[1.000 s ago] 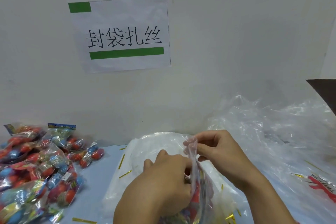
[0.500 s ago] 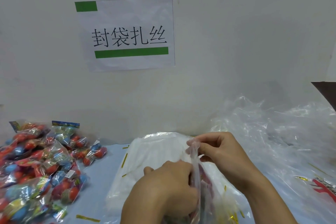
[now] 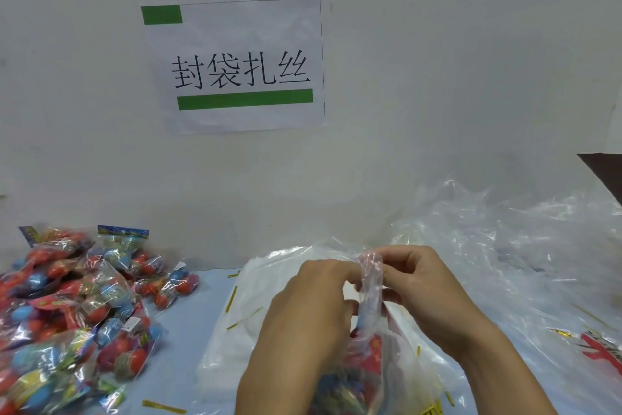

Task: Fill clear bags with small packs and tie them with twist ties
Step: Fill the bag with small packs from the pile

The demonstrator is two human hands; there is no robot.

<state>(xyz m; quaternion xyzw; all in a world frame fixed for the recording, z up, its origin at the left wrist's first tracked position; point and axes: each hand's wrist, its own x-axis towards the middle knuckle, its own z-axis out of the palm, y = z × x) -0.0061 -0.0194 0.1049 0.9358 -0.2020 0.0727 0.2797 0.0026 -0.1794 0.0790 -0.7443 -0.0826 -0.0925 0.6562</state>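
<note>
A clear bag [image 3: 370, 283] stuffed with colourful small packs stands between my hands at the bottom centre, its top gathered into a narrow neck. My left hand [image 3: 303, 320] grips the neck from the left with curled fingers. My right hand [image 3: 427, 293] pinches the top of the neck from the right. Gold twist ties [image 3: 231, 297] lie loose on the table just left of my hands. I cannot see a tie on the neck.
A heap of filled clear bags [image 3: 67, 307] of red and blue packs covers the left of the blue table [image 3: 188, 340]. Flat empty clear bags [image 3: 242, 340] lie under my hands. Crumpled clear plastic [image 3: 511, 246] piles up at the right. A paper sign [image 3: 239, 64] hangs on the wall.
My left hand has moved up from low on the bag to the neck beside my right hand. The bag's top is now bunched tighter.
</note>
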